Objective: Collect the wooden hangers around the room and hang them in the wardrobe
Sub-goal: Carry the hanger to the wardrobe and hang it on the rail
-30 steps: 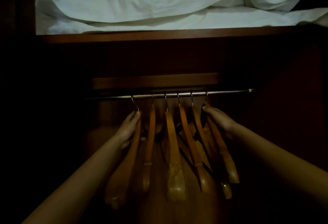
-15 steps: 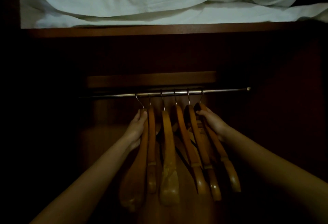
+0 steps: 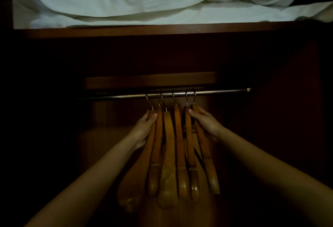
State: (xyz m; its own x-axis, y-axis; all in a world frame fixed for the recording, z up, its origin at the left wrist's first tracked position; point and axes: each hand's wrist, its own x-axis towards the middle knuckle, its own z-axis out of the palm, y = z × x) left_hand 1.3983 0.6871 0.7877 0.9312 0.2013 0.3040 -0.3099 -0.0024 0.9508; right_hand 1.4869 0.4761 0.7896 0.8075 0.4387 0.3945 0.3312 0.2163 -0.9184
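The wardrobe (image 3: 288, 104) is dim inside, its walls dark reddish wood. Across the top runs a shelf (image 3: 162, 30), and a crumpled white sheet (image 3: 144, 1) lies on it, spilling over the right end. Below the shelf a metal rail (image 3: 221, 92) spans the space from left to right.

From the lower left a bare forearm reaches up to the left hand (image 3: 145, 127). Its fingers are curled round the neck of the leftmost hanger (image 3: 134, 181), just under the hook, with the thumb lying over the top of the wood. That hook slants up and to the left to the rail, so this hanger hangs tilted, its broad end swung out to the left of the others.

Six wooden hangers (image 3: 168, 154) hang from the middle of the rail by thin metal hooks, bunched side by side and seen edge on. The four between the hands touch or nearly touch one another, and their rounded ends point down toward the camera. The third one's broad end looks scuffed and pale.

The right hand (image 3: 207, 123) comes in from the lower right on a bare forearm. It grasps the rightmost hanger (image 3: 207, 162) near its top, fingers wrapped over the wood and the thumb tip against the hanger beside it. Its hook sits on the rail close to its neighbour's.
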